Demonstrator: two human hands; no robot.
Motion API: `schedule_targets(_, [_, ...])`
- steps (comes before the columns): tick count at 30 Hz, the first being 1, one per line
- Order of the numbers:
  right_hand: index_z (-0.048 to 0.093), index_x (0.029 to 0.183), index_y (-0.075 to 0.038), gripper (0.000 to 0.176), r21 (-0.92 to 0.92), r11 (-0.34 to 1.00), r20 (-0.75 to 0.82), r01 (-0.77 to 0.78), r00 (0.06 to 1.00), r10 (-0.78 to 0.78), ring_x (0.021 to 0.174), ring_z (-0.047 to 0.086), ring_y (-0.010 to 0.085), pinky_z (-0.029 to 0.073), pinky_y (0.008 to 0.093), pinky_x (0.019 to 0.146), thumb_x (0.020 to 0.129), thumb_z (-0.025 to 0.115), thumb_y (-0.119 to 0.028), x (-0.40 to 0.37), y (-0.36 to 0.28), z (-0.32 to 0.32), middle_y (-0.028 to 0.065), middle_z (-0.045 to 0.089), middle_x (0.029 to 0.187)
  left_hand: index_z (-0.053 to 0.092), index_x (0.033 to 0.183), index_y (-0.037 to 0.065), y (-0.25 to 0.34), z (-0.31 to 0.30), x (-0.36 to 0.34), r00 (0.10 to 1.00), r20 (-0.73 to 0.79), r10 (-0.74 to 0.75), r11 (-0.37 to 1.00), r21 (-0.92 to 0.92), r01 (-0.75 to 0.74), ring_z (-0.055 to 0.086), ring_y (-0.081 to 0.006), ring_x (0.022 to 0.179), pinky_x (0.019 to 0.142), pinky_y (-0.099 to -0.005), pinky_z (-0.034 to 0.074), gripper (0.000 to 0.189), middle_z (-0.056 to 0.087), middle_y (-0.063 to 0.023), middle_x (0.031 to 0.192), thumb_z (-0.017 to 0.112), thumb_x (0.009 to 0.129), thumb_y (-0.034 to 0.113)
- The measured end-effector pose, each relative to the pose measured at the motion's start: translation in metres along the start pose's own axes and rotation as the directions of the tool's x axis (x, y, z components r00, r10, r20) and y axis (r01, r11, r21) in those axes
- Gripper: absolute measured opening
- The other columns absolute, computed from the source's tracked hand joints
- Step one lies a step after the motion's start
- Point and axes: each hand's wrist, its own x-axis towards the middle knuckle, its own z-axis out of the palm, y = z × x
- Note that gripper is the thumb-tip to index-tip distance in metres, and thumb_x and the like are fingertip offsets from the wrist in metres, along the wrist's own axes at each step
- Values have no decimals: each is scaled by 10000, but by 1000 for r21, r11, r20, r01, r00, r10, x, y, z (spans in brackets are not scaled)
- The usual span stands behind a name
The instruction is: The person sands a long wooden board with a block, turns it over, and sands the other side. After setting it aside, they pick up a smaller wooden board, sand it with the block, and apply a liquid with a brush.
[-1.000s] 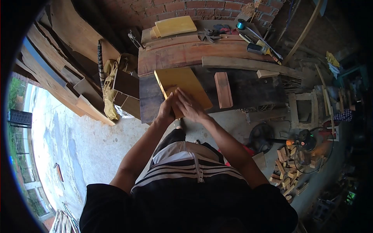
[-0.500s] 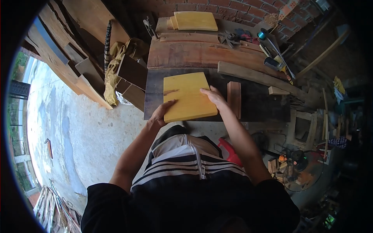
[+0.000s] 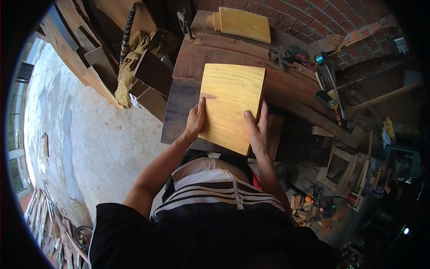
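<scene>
A yellow wooden board (image 3: pixel 231 105) with a dark knot mark near its left edge is held up over the front of the workbench (image 3: pixel 179 105). My left hand (image 3: pixel 195 120) grips its left edge, thumb on the upper face. On the opposite edge, my right hand (image 3: pixel 258 132) holds the board with its thumb on top and fingers along the side. The undersides of both grips are hidden by the board. Partly behind my right hand lies a reddish-brown wood block (image 3: pixel 274 134).
More yellow boards (image 3: pixel 245 24) are stacked at the bench's back. Pliers-like tools (image 3: pixel 283 57), a teal spool (image 3: pixel 320 59) and a brush (image 3: pixel 333 104) lie toward the right. Dark panels (image 3: pixel 153 74) lean at the left. A brick wall (image 3: pixel 309 18) stands behind.
The board has risen toward me and tilted, its face now brighter. My right hand has moved down along the right edge. The camera view has turned slightly.
</scene>
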Motion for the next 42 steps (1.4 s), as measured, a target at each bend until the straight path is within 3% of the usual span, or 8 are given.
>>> schedule_targets(3, [249, 1489, 2, 609, -20, 1000, -17, 5, 1000, -5, 1282, 438, 231, 338, 367, 1084, 999, 548, -200, 10, -1, 2, 170, 446, 1410, 420, 1396, -18, 10, 21, 11, 909, -157, 387, 914, 198, -355, 504, -367, 1206, 1050, -398, 374, 592, 518, -231, 1344, 395, 1035, 451])
schedule_targets(7, [254, 1480, 15, 572, 110, 993, -43, -35, 998, 40, 1257, 469, 245, 365, 377, 1061, 1009, 514, -178, 33, 18, 3, 188, 484, 1366, 170, 1545, 29, 31, 57, 0, 791, -57, 609, 545, 754, -366, 163, -368, 1481, 1193, -501, 103, 718, 203, -205, 1590, 383, 1013, 463])
schedule_targets(17, [270, 1495, 4, 571, 273, 952, -52, -135, 987, 155, 1337, 422, 273, 323, 364, 1106, 1063, 379, -353, 91, 86, 4, 206, 436, 1436, 286, 1543, 192, 55, 87, 26, 731, 421, 538, 201, 778, -596, 170, -304, 1497, 1190, -546, 47, 649, 206, -110, 1618, 390, 973, 483])
schedule_targets(21, [303, 1481, 27, 573, -220, 964, -22, -147, 989, 145, 1377, 388, 345, 301, 395, 1134, 1059, 374, -354, 110, 94, -4, 246, 397, 1473, 317, 1534, 232, 61, 77, 66, 678, 426, 600, 106, 797, -595, 190, -291, 1492, 1185, -556, 62, 643, 231, -63, 1615, 404, 967, 521])
schedule_targets(27, [362, 1473, -31, 502, -26, 988, 141, -150, 978, 152, 1324, 469, 298, 356, 381, 1103, 1066, 409, -321, 130, 49, -10, 207, 443, 1454, 361, 1511, 277, 69, 71, 126, 714, 287, 638, 145, 866, -478, 217, -279, 1483, 1192, -559, 46, 594, 248, -48, 1611, 436, 965, 498])
schedule_targets(29, [394, 1452, -42, 472, -222, 975, 186, -32, 980, 75, 1316, 466, 335, 380, 390, 1083, 1043, 479, -264, 137, 67, -3, 223, 476, 1397, 359, 1509, 314, 74, 70, 132, 735, 290, 613, 140, 876, -462, 218, -278, 1482, 1195, -556, 49, 583, 247, -47, 1611, 451, 960, 490])
schedule_targets(31, [469, 1368, -6, 445, -511, 823, 169, 247, 968, -185, 1211, 511, 365, 424, 429, 1033, 971, 561, -184, 135, 73, 6, 212, 515, 1301, 354, 1506, 344, 78, 68, 138, 735, 293, 612, 143, 873, -467, 219, -278, 1481, 1194, -562, 66, 578, 243, -45, 1612, 466, 955, 479])
schedule_targets(42, [485, 1371, 7, 542, -796, 460, 321, 393, 919, -231, 1435, 301, 312, 271, 393, 1182, 914, 601, -261, 106, 94, 11, 200, 356, 1506, 353, 1502, 376, 84, 70, 153, 732, 304, 610, 85, 893, -442, 220, -266, 1485, 1200, -533, 59, 509, 243, -2, 1616, 421, 998, 355])
